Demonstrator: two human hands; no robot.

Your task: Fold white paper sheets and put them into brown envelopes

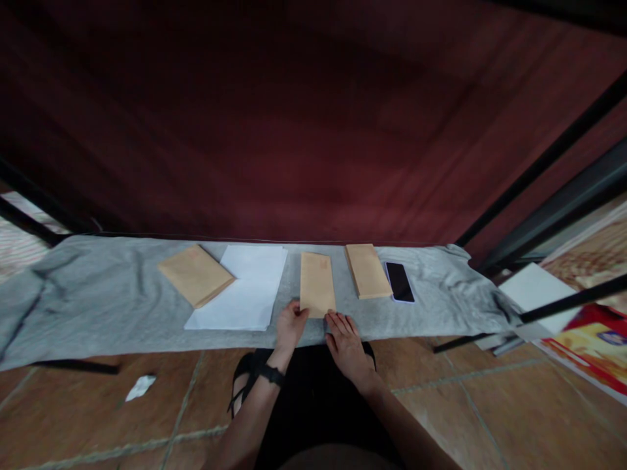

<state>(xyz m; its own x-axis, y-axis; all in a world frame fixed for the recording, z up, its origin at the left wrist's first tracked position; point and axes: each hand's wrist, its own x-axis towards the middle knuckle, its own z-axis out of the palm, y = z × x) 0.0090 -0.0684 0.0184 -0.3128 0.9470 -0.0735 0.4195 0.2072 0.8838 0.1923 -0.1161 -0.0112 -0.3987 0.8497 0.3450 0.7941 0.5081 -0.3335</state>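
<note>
A brown paper envelope [317, 282] lies on the grey cloth directly in front of me, with faint print at its upper right corner. My left hand [290, 324], with a dark band on the wrist, pinches the envelope's lower left edge between thumb and fingers. Stretched out fairly flat, my right hand [345, 343] rests its fingertips on the lower right corner. Left of the envelope is a stack of white paper [245, 303], partly covered by a pile of brown envelopes [194, 274]. Another neat pile of brown envelopes [368, 271] sits to the right.
A phone [400, 282] with a dark screen lies beside the right-hand pile. The grey cloth [441, 294] covers a narrow table against a dark red curtain [274, 150]. Black metal bars stand at both sides. A red and yellow package [595, 343] is at far right; crumpled white paper [140, 387] lies on the tiles.
</note>
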